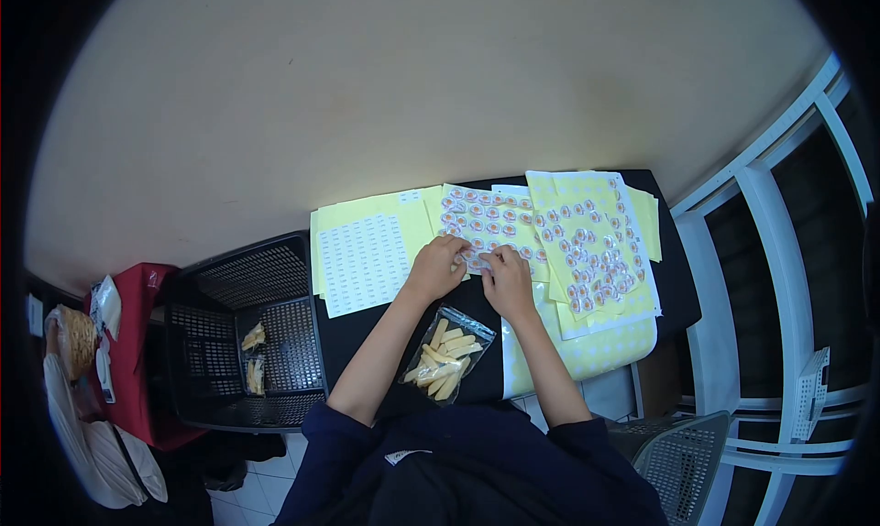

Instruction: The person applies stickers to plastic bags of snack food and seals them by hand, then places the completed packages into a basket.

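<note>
A sheet of round orange-and-white stickers (493,213) lies on the dark-covered table against the wall. At its lower edge my left hand (438,268) is closed, fingertips pinching the sheet. Close beside it, my right hand (509,280) also has bent fingers pressed together at the same edge. Whether a single sticker is lifted between the fingertips is too small to tell. Just below the hands, a clear zip bag (446,356) of pale yellow stick-shaped snacks lies flat, untouched by either hand.
A white sheet of small printed labels (364,265) lies left on yellow backing paper. More sticker sheets (600,292) overlap at right, with loose-looking stickers. A black plastic basket (316,343) at left holds two small packs. A red-covered surface (137,361) and a grey chair (687,462) flank the table.
</note>
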{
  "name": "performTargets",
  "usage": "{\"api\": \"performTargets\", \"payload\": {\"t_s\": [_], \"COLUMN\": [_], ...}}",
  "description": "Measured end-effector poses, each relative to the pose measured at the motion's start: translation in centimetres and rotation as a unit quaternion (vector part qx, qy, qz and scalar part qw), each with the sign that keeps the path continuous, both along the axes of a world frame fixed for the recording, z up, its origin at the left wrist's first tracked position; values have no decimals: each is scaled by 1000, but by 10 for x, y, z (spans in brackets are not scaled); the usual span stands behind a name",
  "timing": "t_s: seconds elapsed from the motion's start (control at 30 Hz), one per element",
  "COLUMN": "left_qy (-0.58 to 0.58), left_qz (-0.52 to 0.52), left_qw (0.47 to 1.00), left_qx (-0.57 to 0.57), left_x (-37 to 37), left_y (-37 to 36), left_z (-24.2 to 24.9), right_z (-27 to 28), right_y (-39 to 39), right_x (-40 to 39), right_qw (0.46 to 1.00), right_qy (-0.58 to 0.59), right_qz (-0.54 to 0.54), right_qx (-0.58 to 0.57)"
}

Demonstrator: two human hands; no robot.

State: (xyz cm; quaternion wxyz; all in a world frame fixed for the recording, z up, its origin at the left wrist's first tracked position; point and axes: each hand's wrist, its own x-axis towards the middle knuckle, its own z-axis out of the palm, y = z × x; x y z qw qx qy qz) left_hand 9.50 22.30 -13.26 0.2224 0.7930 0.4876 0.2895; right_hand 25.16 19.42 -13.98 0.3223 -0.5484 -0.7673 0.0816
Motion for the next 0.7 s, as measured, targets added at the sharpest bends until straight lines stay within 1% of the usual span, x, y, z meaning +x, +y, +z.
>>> {"api": "performTargets", "payload": {"t_s": [0.03,0.1,0.2,0.37,0.43,0.5,0.63,0.7], "left_qy": [0,-45,-79,-66,-60,-41,-34,-33], "left_qz": [-1,6,19,23,25,33,33,25], "left_qw": [1000,998,995,996,996,998,999,998], "left_qx": [-2,-42,-62,-56,-59,-24,9,43], "left_x": [-1,-3,-4,-4,-4,-3,-3,-3], "left_y": [1,3,6,9,9,7,4,5], "left_z": [0,-1,-4,-4,-4,-5,-6,-8], "right_z": [1,3,2,1,-1,-3,-3,-2], "right_y": [1,2,4,9,11,13,12,9], "right_x": [-2,-4,-5,-8,-11,-14,-18,-20], "right_qw": [1000,1000,999,999,998,997,995,995], "right_qy": [-12,-22,-31,-20,-25,-37,-64,-62], "right_qz": [-9,-12,-15,-32,-55,-65,-79,-78], "right_qx": [0,-9,-15,-14,-30,-30,-16,-12]}}
